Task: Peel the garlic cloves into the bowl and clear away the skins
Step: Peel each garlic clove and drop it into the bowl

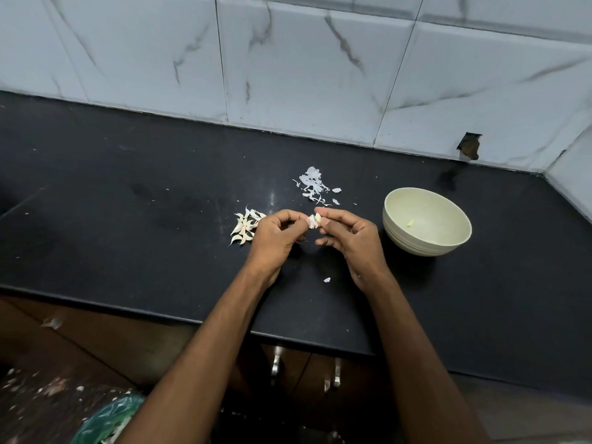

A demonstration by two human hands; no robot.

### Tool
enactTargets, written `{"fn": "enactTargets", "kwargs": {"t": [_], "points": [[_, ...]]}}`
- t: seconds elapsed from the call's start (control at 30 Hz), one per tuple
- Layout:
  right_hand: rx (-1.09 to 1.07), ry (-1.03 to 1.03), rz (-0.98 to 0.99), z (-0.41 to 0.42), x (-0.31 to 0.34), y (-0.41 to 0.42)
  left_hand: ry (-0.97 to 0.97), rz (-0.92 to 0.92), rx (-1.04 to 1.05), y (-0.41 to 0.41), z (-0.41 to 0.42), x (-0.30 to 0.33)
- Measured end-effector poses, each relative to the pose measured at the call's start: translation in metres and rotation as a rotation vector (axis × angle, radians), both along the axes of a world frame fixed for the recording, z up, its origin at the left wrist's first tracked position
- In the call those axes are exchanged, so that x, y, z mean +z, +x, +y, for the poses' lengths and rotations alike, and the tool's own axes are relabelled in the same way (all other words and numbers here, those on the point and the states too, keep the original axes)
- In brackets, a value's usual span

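Both hands are meeting above the middle of the black stone tabletop (128, 193). The right hand (349, 238) is pinching a small pale yellow garlic clove (317, 218) between thumb and forefinger, its other fingers curling loosely below. The left hand (275, 238) is pinching the white papery skin (310, 222) that is hanging off the clove's left side, its fingers curled in.

A heap of unpeeled white garlic cloves (245, 227) is lying just left of the left hand, partly hidden behind its knuckles. A loose pile of thin white garlic skins (312, 184) is sitting on the tabletop beyond the hands, and one small white skin scrap (326, 280) is lying between the wrists.

A round pale green bowl (400, 200) is standing to the right of the right hand, near it but apart, holding one peeled yellowish clove (410, 223) inside.
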State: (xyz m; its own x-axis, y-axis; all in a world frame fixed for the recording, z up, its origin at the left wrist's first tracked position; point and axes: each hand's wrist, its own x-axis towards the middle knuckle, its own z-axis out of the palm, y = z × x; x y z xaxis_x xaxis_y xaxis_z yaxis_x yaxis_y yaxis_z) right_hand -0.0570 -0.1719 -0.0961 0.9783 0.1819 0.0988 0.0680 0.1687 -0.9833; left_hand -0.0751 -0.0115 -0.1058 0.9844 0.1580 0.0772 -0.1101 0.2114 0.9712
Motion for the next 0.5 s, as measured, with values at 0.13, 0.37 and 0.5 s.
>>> {"fn": "enactTargets", "kwargs": {"t": [0.13, 0.37, 0.5], "points": [[-0.085, -0.028, -0.023, 0.001, 0.004, -0.003, 0.014, -0.01, 0.051, 0.0, 0.001, -0.002], [-0.252, -0.169, -0.237, -0.011, 0.012, -0.026, 0.242, -0.057, 0.184, 0.008, -0.004, -0.012], [-0.482, -0.403, -0.502, -0.037, 0.037, -0.033, 0.38, -0.054, 0.224, 0.013, -0.005, -0.017]]}}
